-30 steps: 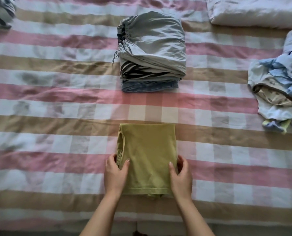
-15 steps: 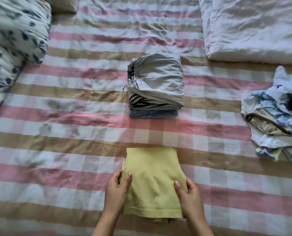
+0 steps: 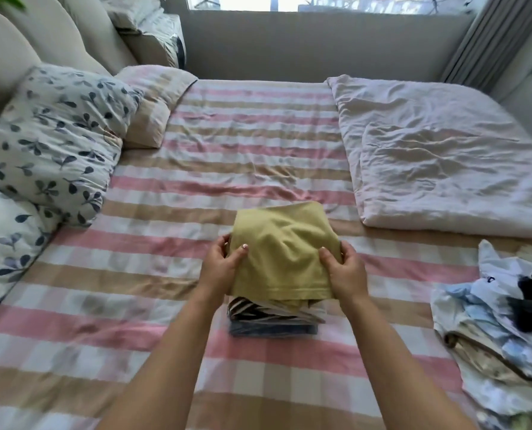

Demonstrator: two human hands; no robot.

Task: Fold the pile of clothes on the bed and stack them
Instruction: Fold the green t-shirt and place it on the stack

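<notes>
Both hands clamp the folded green top (image 3: pixel 283 243): left hand (image 3: pixel 219 270) on its left edge, right hand (image 3: pixel 347 274) on its right edge, fingers (image 3: pixel 328 259) curled round the cloth. I judge the two-sided grip keeps the fold from opening. The top is over the folded stack (image 3: pixel 274 319), right under my fingers; resting or not, can't tell. Unfolded pile (image 3: pixel 500 330) well right of them. Striped bed (image 3: pixel 118 321); leaf-print pillows (image 3: pixel 50 141) far left, white duvet (image 3: pixel 445 156) ahead-right, window (image 3: pixel 320 1) beyond.

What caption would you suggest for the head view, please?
The left hand and right hand hold a folded green garment over the folded stack; an unfolded pile lies at right.
</notes>
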